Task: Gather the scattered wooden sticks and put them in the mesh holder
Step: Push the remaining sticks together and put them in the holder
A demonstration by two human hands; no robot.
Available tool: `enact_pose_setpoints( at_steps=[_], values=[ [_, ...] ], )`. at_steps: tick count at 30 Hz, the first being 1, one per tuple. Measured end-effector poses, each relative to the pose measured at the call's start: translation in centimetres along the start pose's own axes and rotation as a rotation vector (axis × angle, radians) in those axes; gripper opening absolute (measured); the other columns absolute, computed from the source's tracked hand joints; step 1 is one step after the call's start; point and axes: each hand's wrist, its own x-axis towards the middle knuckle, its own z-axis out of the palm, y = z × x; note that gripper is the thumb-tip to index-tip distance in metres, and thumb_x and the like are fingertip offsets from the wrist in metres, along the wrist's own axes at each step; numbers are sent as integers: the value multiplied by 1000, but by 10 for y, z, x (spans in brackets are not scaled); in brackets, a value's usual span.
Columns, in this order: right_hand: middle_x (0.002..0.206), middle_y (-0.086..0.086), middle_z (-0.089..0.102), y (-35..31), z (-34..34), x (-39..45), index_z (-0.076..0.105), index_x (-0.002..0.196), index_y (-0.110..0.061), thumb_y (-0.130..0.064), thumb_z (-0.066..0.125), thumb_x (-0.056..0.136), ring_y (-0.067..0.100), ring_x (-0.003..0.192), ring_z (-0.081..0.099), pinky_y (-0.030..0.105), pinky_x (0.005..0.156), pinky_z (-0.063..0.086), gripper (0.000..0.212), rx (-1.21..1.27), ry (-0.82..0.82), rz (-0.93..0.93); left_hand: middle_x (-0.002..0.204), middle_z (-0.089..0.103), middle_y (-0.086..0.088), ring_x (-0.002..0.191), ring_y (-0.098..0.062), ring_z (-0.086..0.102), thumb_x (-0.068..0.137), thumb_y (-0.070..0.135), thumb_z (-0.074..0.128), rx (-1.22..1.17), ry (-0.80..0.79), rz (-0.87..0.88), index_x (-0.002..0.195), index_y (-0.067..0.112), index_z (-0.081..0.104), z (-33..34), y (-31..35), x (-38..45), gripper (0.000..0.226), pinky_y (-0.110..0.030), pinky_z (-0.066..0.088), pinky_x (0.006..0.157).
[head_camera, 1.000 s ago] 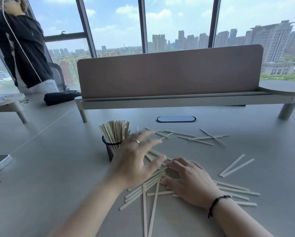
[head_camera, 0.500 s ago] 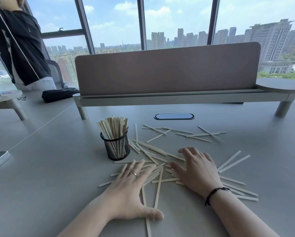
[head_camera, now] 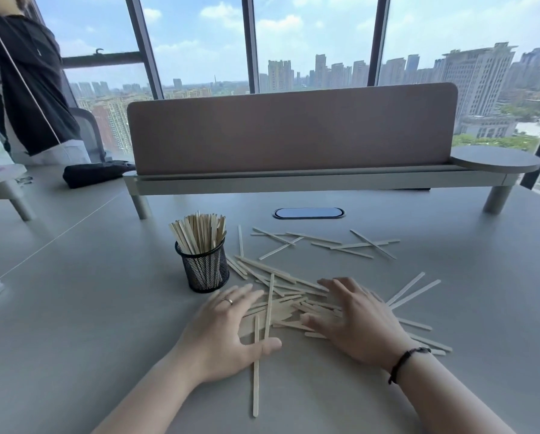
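Head view, long stick (head_camera: 255, 364) – pointing near-to-far

Pale smooth wooden sticks (head_camera: 296, 278), black wire-mesh metal holder (head_camera: 205, 270), matt grey table (head_camera: 450, 386)

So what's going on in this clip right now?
A person is raking loose wooden sticks into a pile on a grey table. The left hand and right hand lie flat on either side of the pile, fingers spread, gripping nothing. The mesh holder beside the left hand already stands full of sticks. More sticks lie scattered farther back and to the right.
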Motion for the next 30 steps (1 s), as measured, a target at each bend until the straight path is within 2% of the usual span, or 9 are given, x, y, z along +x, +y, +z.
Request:
enact_pose_setpoints(
  at_steps=[3,7,9,11,14,17,22,26,30],
  values=[
    [150,-17,36,-4,2,-8,27,150,-40,-94,38,67,10,140,30,25,114,19,99,-57,-79,-44,168,7,14,155,-6,1,70,94,39,36,-130,-37,160,36,13,1,-10,-4,110,-32,3,126],
    [147,-17,38,-7,1,-8,28,149,-40,-92,42,68,9,138,31,24,113,19,97,-64,-59,-71,157,36,19,145,4,25,88,58,61,-170,-8,-8,152,34,36,2,-20,-6,73,-18,17,120],
    [143,-18,41,-5,1,-7,33,147,-42,-88,46,71,9,135,36,24,111,22,89,-46,-44,-69,145,48,24,136,11,37,91,42,65,-282,8,-13,143,36,51,4,-27,-7,54,-23,30,118],
    [138,-18,44,-2,3,-6,41,140,-44,-87,48,71,9,131,40,24,108,26,82,-23,-29,-70,137,53,29,133,18,37,92,31,67,-338,1,-12,134,36,61,8,-33,-7,43,-26,36,116],
    [131,-18,47,3,8,-3,56,123,-43,-88,47,69,9,128,43,25,107,29,71,6,-20,-104,138,56,28,136,19,33,95,24,68,-354,0,2,128,38,66,10,-36,-6,37,-22,31,118],
    [127,-18,48,4,11,-1,61,109,-40,-86,48,71,9,124,45,23,103,30,61,17,-20,-152,138,54,32,139,16,31,97,25,64,-330,-26,37,130,43,64,11,-37,-5,37,-19,25,119],
    [117,-19,49,-5,16,0,61,95,-34,-87,48,69,7,118,46,21,99,32,60,39,-13,-223,140,46,34,141,12,32,98,33,60,-276,-53,98,139,48,52,11,-26,-2,44,-20,16,122],
    [115,-17,49,-12,18,1,60,88,-31,-86,51,65,7,117,46,24,100,34,61,63,4,-256,132,60,25,127,5,52,96,50,50,-348,26,117,138,39,56,15,-9,5,44,-30,41,110],
    [117,-15,50,-17,20,4,58,87,-31,-90,52,63,9,116,47,25,97,36,63,52,36,-293,121,62,23,118,3,56,93,69,41,-338,73,136,135,37,58,19,8,15,55,-32,46,103]
  ],
)
